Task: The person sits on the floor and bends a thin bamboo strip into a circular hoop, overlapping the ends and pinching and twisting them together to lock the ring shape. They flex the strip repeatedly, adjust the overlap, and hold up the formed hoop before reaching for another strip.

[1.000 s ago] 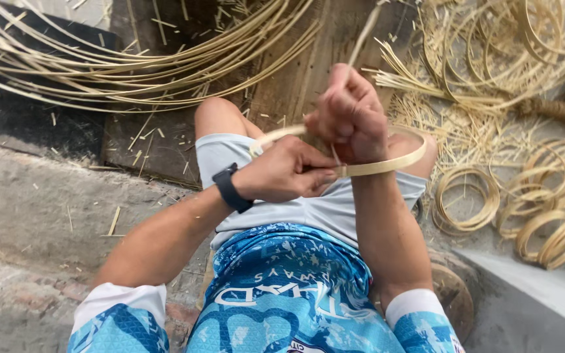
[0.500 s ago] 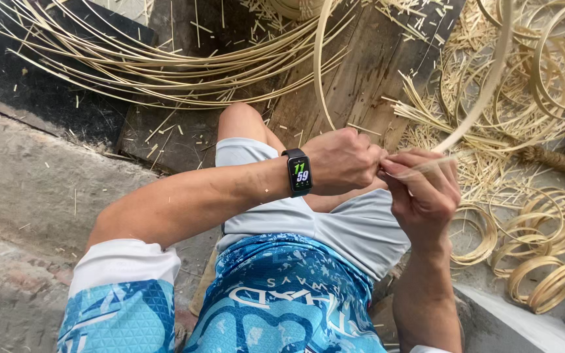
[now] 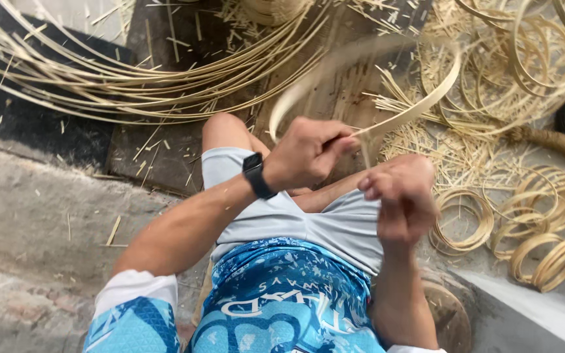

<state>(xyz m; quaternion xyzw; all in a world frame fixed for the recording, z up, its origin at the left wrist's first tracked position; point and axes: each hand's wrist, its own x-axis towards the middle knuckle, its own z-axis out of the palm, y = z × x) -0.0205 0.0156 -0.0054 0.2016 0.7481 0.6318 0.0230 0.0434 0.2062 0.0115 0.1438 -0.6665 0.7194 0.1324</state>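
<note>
The head view looks straight down on a seated person in grey shorts (image 3: 308, 222) and a blue patterned shirt (image 3: 276, 307).

The left hand (image 3: 308, 153), with a black watch (image 3: 257, 175) on its wrist, is closed around a flat bamboo strip (image 3: 420, 104); the fingers pinch it just above the raised knee. From that grip the strip runs up and to the right, bends over and comes back in a blurred arc above the hand, so its far end cannot be made out clearly.

The right hand (image 3: 403, 199) sits just beside the left, lower and to the right, curled into a loose fist with the fingers folded in. Whether it holds anything cannot be told; it does not visibly touch the strip.

On the ground ahead of the knees lies a wooden board (image 3: 158, 150) scattered with short splinters. Across it and beyond sweeps a bundle of long strips (image 3: 132, 78), bowed in a wide curve. To the right, finished rings (image 3: 544, 255) of coiled bamboo lie on a litter of shavings (image 3: 452, 150), some stacked, some single, and more large hoops (image 3: 531, 52) are piled at the top right. A grey concrete step (image 3: 27, 216) fills the left.
</note>
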